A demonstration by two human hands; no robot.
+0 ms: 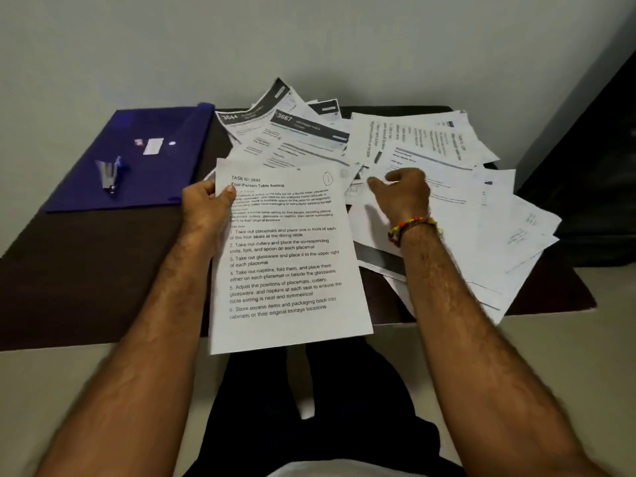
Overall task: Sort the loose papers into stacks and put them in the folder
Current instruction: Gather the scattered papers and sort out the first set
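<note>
My left hand (206, 204) grips the upper left edge of a printed sheet (285, 256) headed "Four-Person Table Setting" and holds it above the table's near edge. My right hand (401, 191) reaches into the pile of loose papers (447, 187) spread over the right half of the table, its fingers curled and pinching the corner of a sheet there. More sheets with dark headers (292, 132) fan out at the back centre. A blue plastic folder (137, 160) lies flat and closed at the back left.
A stapler (109, 173) rests on the folder. The dark wooden table (86, 270) stands against a pale wall. A dark piece of furniture (599, 173) stands to the right. My lap shows below the table's front edge.
</note>
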